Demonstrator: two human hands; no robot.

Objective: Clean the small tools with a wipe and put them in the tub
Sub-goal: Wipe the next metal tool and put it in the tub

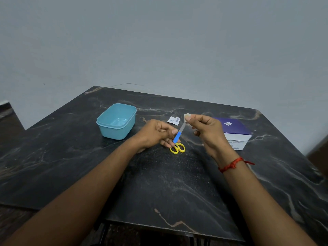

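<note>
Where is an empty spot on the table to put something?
Bare table lies between the yellow scissors and the front edge, and left of the blue tub. The middle is crowded: left hand with the blue tool, right hand with the wipe, scissors, torn packet and purple box.

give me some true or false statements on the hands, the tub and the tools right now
1. The left hand holds the blue-handled tool. True.
2. The tub already has a tool in it. False: it looks empty.
3. The right hand pinches a wipe at the tool's metal end. True.
4. The yellow-handled scissors are held in the right hand. False: they lie on the table, just below the left hand.
5. The purple box stands left of the tub. False: it stands on the right side of the table, behind the right hand.
</note>
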